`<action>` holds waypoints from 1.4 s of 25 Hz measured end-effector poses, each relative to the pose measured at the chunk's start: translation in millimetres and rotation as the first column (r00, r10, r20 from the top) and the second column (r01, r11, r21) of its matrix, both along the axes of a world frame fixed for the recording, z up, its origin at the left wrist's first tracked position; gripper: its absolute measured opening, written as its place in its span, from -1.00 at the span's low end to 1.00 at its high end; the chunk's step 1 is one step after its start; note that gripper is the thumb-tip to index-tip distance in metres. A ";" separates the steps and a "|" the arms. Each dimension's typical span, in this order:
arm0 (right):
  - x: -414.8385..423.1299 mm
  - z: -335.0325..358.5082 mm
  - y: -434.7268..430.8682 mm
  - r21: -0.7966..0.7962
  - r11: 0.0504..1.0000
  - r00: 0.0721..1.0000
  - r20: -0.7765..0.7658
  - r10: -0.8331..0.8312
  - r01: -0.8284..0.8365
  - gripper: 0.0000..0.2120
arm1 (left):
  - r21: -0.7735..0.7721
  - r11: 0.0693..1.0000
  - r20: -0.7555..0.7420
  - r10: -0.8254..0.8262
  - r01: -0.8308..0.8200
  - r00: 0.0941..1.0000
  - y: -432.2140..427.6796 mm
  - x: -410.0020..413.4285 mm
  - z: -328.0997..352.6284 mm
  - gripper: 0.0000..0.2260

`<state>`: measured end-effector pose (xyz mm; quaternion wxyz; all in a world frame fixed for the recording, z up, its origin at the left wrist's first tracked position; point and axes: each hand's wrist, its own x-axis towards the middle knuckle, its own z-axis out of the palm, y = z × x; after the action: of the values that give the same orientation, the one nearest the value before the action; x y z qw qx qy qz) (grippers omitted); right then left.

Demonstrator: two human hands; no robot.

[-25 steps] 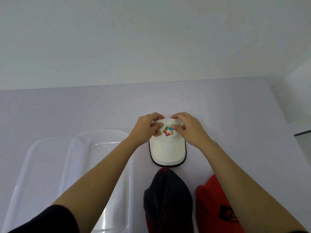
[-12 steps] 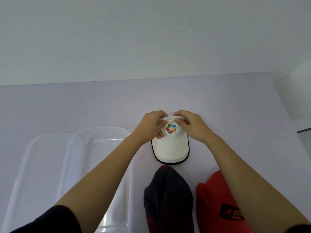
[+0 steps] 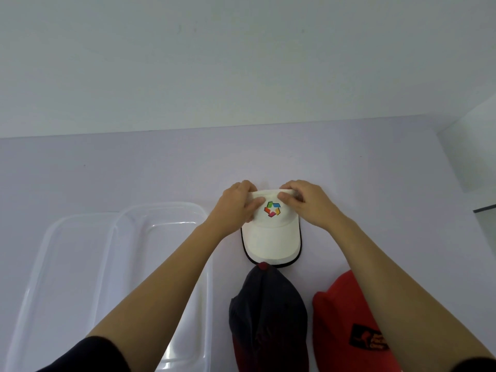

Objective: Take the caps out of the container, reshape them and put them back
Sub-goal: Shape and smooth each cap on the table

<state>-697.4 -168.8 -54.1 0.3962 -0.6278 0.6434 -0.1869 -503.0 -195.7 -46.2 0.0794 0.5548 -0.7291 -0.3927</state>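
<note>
1. White cap (image 3: 271,237) lies on the table (image 3: 107,170), centre of view, well outside the container (image 3: 161,237). Its brim (image 3: 271,251), black-edged, points toward the person.
2. Multicolour logo (image 3: 272,209) faces up on the crown front, between the two thumbs.
3. Left hand (image 3: 236,208) grips the crown's left side: fingers curl over the far edge, thumb presses the front just left of the logo.
4. Right hand (image 3: 308,208) does the same on the right side: fingers curl over the top far edge, thumb on the front just right of the logo. Both hands hold fabric, a narrow pinch.
5. The crown looks flattened and folded under the hands; its back is hidden.
6. Container is clear plastic, left of the white cap, near but apart from it. The left forearm crosses over its right part.
7. A second clear plastic piece (image 3: 67,277) overlaps the container's left side; lid or tub, cannot tell.
8. Dark cap (image 3: 268,312) lies on the table just below the white cap. Its red button (image 3: 264,265) sits at the brim's edge; touching or overlapping, cannot tell.
9. Red cap (image 3: 346,318) lies right of the dark cap, close beside it, partly under the right forearm. It carries a black patch (image 3: 369,342) with orange print, unreadable.
10. Black sleeve (image 3: 88,355) shows on the left arm at the bottom edge.
11. Pale wall (image 3: 241,63) stands behind the table.
</note>
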 end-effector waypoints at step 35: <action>-21.0 -7.3 -0.4 -0.040 0.999 0.992 -0.124 -0.012 0.007 -0.78 | -0.249 0.941 0.242 -0.170 0.230 0.955 -7.7 21.3 -3.3 -0.76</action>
<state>-718.3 -169.2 -61.3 0.3422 -0.6428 0.6659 -0.1620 -481.7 -203.4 -49.5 0.0348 0.5007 -0.8335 -0.2310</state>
